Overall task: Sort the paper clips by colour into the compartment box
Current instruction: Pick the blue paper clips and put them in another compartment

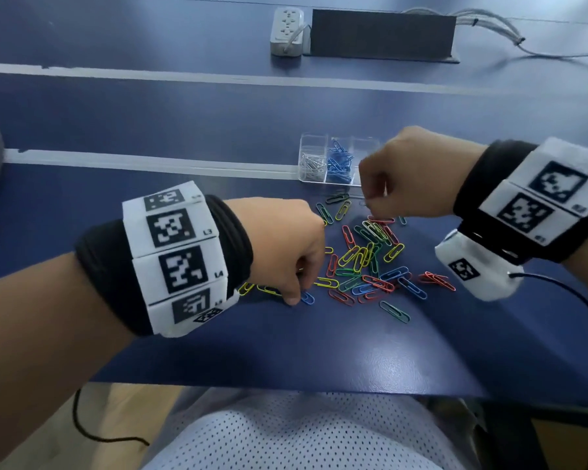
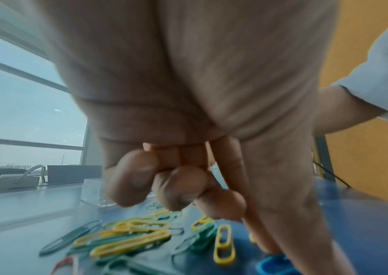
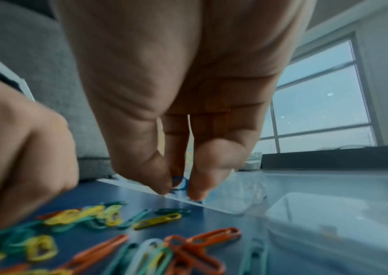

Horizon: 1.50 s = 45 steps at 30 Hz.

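A loose pile of red, yellow, green and blue paper clips point(image 1: 367, 259) lies on the blue table. Behind it stands the clear compartment box point(image 1: 307, 144), with white clips point(image 1: 311, 164) in its left cell and blue clips point(image 1: 339, 161) in the middle one. My left hand point(image 1: 294, 298) reaches down at the pile's left edge. Its thumb and index tips point(image 2: 272, 254) close on a blue clip point(image 2: 275, 264) lying on the table, the other fingers curled. My right hand point(image 1: 369, 205) hovers just in front of the box and pinches a small blue clip point(image 3: 178, 183) between thumb and index.
A white power strip point(image 1: 287, 30) and a dark block point(image 1: 382, 33) with grey cables sit at the table's far side. White tape lines point(image 1: 150, 162) cross the table. The table's front edge point(image 1: 286, 388) runs above my lap. A black cable point(image 1: 577, 300) trails from the right wrist.
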Each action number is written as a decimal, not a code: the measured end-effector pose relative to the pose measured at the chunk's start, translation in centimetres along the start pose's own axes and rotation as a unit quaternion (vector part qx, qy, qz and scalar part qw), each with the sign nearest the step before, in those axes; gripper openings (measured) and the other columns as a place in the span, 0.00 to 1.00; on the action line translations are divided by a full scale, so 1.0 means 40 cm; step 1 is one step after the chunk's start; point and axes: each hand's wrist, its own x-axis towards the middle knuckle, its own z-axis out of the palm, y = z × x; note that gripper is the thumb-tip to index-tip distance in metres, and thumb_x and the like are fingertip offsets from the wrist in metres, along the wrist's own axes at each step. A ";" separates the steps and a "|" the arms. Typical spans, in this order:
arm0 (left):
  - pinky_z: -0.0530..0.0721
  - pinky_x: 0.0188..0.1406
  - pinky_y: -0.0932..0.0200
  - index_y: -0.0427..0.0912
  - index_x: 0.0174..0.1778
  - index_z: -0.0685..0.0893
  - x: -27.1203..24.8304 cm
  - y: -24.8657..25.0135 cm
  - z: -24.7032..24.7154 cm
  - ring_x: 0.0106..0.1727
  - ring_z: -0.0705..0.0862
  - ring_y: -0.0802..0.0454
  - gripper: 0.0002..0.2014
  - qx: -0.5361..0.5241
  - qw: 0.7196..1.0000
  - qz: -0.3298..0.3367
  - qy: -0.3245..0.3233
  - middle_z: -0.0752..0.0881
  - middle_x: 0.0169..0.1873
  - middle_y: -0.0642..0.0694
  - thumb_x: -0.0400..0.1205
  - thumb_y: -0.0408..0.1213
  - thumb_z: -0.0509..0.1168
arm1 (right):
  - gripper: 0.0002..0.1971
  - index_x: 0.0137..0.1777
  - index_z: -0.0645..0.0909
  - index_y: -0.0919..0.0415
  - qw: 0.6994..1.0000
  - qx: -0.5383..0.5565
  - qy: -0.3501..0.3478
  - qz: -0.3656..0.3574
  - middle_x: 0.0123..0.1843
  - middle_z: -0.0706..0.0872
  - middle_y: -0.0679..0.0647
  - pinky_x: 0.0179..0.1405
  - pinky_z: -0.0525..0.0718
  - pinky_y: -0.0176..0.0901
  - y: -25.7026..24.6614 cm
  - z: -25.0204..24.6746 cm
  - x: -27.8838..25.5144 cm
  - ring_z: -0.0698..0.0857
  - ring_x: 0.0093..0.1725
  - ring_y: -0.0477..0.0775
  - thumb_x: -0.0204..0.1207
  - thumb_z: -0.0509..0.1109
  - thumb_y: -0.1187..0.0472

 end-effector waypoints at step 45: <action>0.84 0.42 0.53 0.43 0.41 0.85 0.077 0.106 0.001 0.46 0.84 0.39 0.08 0.024 0.997 -0.009 0.074 0.82 0.38 0.46 0.74 0.42 0.62 | 0.13 0.58 0.81 0.45 0.995 -0.008 -0.061 0.083 0.53 0.86 0.45 0.54 0.79 0.43 -0.036 0.074 -0.235 0.81 0.57 0.53 0.77 0.61 0.53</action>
